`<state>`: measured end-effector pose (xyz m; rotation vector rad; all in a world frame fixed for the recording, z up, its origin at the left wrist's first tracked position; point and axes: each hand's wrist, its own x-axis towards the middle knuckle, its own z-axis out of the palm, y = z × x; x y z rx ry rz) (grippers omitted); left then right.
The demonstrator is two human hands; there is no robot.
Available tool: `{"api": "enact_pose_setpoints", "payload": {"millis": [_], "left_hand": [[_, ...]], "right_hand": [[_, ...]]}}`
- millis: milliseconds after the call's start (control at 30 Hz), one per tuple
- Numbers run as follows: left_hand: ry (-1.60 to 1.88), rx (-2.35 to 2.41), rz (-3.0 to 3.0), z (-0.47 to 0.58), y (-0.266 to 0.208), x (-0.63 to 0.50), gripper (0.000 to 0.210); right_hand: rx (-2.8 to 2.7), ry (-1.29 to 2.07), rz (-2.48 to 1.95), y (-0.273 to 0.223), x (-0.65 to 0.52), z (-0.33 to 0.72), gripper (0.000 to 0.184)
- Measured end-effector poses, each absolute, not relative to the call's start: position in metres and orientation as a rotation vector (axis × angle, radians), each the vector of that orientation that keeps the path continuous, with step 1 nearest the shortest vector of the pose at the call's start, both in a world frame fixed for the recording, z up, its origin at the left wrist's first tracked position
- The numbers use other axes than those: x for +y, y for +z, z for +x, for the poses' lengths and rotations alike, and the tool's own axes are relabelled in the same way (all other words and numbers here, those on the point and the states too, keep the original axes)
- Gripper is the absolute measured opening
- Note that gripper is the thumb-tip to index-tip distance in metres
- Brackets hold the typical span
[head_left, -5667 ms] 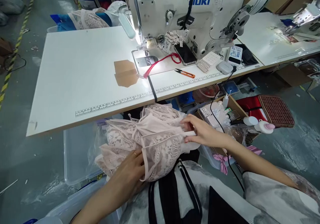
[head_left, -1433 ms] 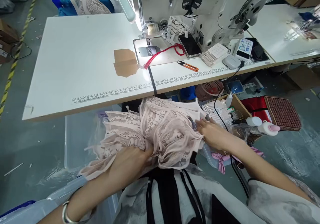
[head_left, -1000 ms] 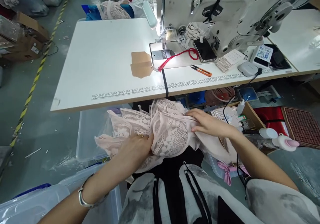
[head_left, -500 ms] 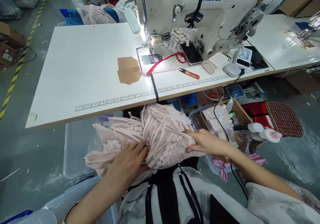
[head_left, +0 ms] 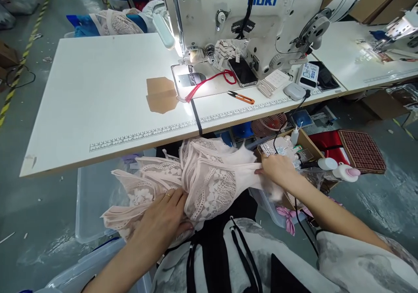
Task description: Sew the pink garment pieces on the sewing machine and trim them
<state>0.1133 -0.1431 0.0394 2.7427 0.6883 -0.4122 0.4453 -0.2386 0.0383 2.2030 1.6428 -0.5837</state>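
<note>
A pile of pale pink lace bras (head_left: 209, 184) lies on my lap, below the front edge of the sewing table. My left hand (head_left: 165, 214), with a ring on one finger, grips the middle of the pile; its fingertips are partly sunk between the lace layers. At the pile's right side my right hand (head_left: 277, 169) is closed on the wing of one bra, which is stretched out taut toward the right. The fingertips there are partly hidden by fabric.
Above the lap stands the white table (head_left: 98, 79) with a sewing machine (head_left: 222, 18). On it lie orange thread snips (head_left: 241, 97), a phone (head_left: 243, 72), red cord (head_left: 209, 82) and a brown card piece (head_left: 161, 95). A cardboard box (head_left: 313, 147) of bottles sits at right; a black cable (head_left: 298, 223) hangs nearby.
My right hand has moved right and slightly up, drawing the bra's wing out from the pile. My left hand stays on the pile. The whole view has shifted slightly.
</note>
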Motion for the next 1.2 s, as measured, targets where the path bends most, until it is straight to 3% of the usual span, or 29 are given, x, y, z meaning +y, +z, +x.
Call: {"api": "enact_pose_setpoints", "payload": {"millis": [133, 200, 267, 333, 400, 500, 533, 633, 833, 1000, 1200], "left_hand": [[-0.432, 0.778, 2.712, 0.118, 0.040, -0.147, 0.036], [-0.436, 0.777, 2.712, 0.122, 0.043, -0.149, 0.026], [-0.404, 0.729, 2.725, 0.125, 0.047, -0.148, 0.019], [-0.354, 0.714, 2.735, 0.128, 0.052, -0.141, 0.017], [-0.321, 0.747, 2.724, 0.132, 0.056, -0.131, 0.016], [-0.321, 0.836, 2.662, 0.138, 0.059, -0.113, 0.028], [-0.325, 0.860, 2.647, 0.139, 0.058, -0.108, 0.035], [-0.286, 0.890, 2.683, 0.142, 0.054, -0.101, 0.050], [-0.230, 0.702, 2.661, 0.145, 0.053, -0.089, 0.055], [-0.412, 0.833, 2.347, 0.161, 0.054, -0.048, 0.051], [-0.793, 0.699, 2.499, 0.191, 0.044, -0.025, 0.038]], "right_hand": [[1.859, -0.553, 2.090, 0.052, -0.228, 0.449, 0.036], [2.238, -0.682, 2.056, 0.043, -0.217, 0.445, 0.059], [2.539, -0.880, 1.998, 0.027, -0.202, 0.439, 0.096], [2.623, -1.090, 1.954, 0.011, -0.187, 0.432, 0.113], [2.522, -1.197, 1.990, 0.003, -0.175, 0.426, 0.098], [2.444, -1.206, 2.023, 0.012, -0.165, 0.425, 0.039], [2.491, -1.192, 2.022, 0.019, -0.163, 0.427, 0.031], [2.668, -1.105, 2.114, 0.037, -0.155, 0.434, 0.034], [2.531, -0.949, 2.357, 0.031, -0.135, 0.439, 0.040], [2.662, -1.283, 2.115, 0.033, -0.143, 0.441, 0.045], [2.934, -1.665, 1.523, 0.067, -0.182, 0.435, 0.053]]}}
